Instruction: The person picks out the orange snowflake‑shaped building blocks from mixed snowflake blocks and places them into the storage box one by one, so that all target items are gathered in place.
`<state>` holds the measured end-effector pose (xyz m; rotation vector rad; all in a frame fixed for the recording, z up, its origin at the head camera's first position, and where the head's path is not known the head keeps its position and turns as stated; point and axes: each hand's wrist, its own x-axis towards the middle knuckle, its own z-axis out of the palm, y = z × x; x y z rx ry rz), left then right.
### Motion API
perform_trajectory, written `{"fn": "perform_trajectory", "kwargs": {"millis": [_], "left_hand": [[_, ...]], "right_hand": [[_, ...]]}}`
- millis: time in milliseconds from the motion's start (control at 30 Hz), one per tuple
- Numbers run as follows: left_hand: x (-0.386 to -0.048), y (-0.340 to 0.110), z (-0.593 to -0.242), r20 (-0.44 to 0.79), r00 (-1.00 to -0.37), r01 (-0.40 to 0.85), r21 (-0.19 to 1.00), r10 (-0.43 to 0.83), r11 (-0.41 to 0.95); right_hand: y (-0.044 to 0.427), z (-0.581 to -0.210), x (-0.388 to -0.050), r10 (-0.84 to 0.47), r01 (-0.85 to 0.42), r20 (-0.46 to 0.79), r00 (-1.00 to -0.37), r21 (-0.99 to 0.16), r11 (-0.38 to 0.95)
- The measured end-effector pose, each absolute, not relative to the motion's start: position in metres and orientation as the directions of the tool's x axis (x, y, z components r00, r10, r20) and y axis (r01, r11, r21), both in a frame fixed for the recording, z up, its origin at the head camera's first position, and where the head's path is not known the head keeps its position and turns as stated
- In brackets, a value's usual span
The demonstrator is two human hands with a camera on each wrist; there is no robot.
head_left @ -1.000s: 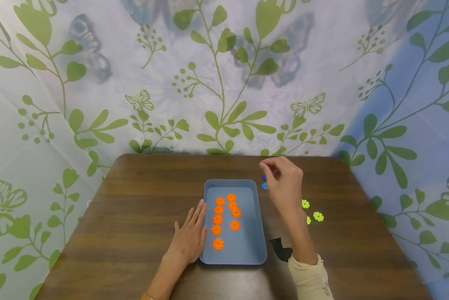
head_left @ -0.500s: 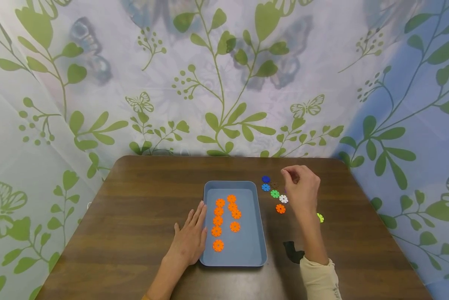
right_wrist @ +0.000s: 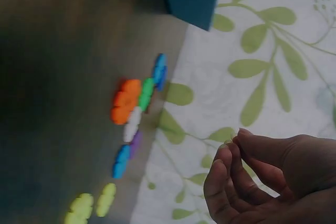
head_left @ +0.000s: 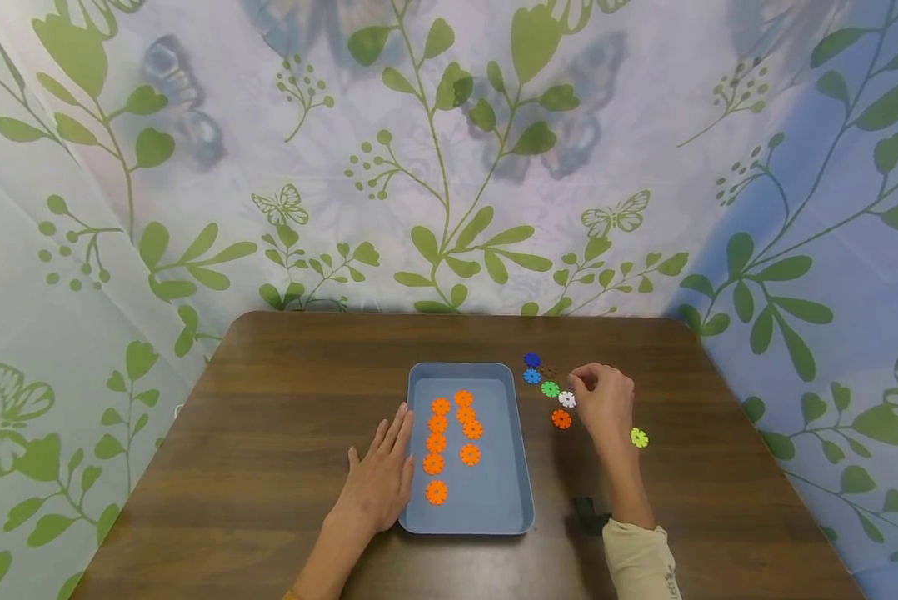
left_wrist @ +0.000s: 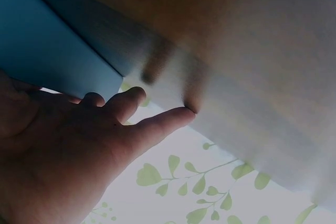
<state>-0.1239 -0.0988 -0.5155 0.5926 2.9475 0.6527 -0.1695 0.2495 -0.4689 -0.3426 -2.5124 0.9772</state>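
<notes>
My left hand (head_left: 380, 479) lies flat with straight fingers along the left rim of a blue-grey tray (head_left: 497, 500). Its fingers also show beside the tray wall in the left wrist view. Several orange notched discs (head_left: 436, 492) lie in two rough columns inside the tray. To the right, my right hand (head_left: 605, 404) hovers over the loose discs, thumb and fingertips together. The right wrist view shows the right hand (right_wrist: 262, 177) with curled fingers and nothing visible between the tips. Nearest in the head view is a white disc (head_left: 566, 399), with an orange disc (head_left: 561, 418) below it.
Green (head_left: 550, 388), light blue (head_left: 532, 377), dark blue (head_left: 531, 359) and brown (head_left: 549, 371) discs lie right of the tray. A yellow disc (head_left: 640, 437) sits farther right. The right wrist view adds a purple disc (right_wrist: 135, 144). Patterned cloth (head_left: 449, 167) hangs behind the table.
My right hand has moved right from above the blue discs, then down toward the table, uncovering the green, white and orange discs. The left hand and the tray have stayed put.
</notes>
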Motion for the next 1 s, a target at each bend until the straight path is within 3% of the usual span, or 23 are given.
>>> {"fn": "perform_trajectory", "kwargs": {"millis": [567, 1000], "left_hand": [[-0.125, -0.101, -0.524, 0.071, -0.915, 0.386, 0.439, 0.397, 0.811], [-0.125, -0.101, -0.521, 0.047, -0.923, 0.363, 0.444, 0.383, 0.82]], "right_hand": [[0.268, -0.504, -0.173, 0.34, 0.257, 0.0, -0.94, -0.655, 0.71], [0.271, -0.513, -0.176, 0.341, 0.306, -0.065, -0.938, -0.62, 0.722]]}}
